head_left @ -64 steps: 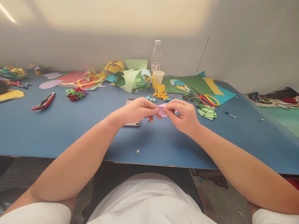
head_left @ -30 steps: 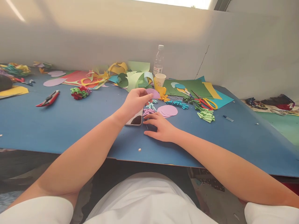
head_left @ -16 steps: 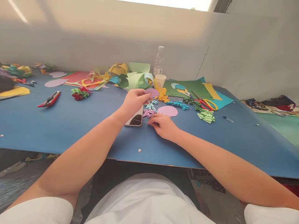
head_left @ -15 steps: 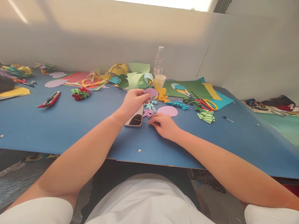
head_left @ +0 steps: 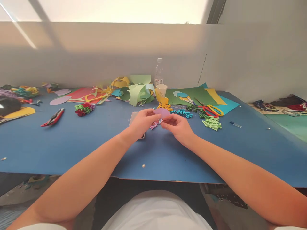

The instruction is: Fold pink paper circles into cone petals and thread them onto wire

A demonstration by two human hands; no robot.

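Note:
A round purple paper piece (head_left: 162, 112) is pinched in my left hand (head_left: 143, 121), above the blue table. My right hand (head_left: 178, 126) is close beside it with its fingertips pressed together at the lower edge of the purple piece; what they hold is too small to make out. Under my left hand lies a phone (head_left: 133, 118), partly covered. Small purple paper cones (head_left: 153, 126) show just below my fingers. Orange cones (head_left: 166, 106) and blue cones (head_left: 181, 113) lie behind my hands.
Red pliers (head_left: 53, 118) and a red-green paper flower cluster (head_left: 84, 109) lie left. A bottle (head_left: 159, 73) and paper cup (head_left: 161, 91) stand behind. Scissors (head_left: 212, 111), green cones (head_left: 212, 123) and a pen cap (head_left: 236, 124) are to the right.
My right hand has moved up to meet my left hand at the purple piece. The thin strand seen earlier by my right hand is no longer visible. The view has tilted up.

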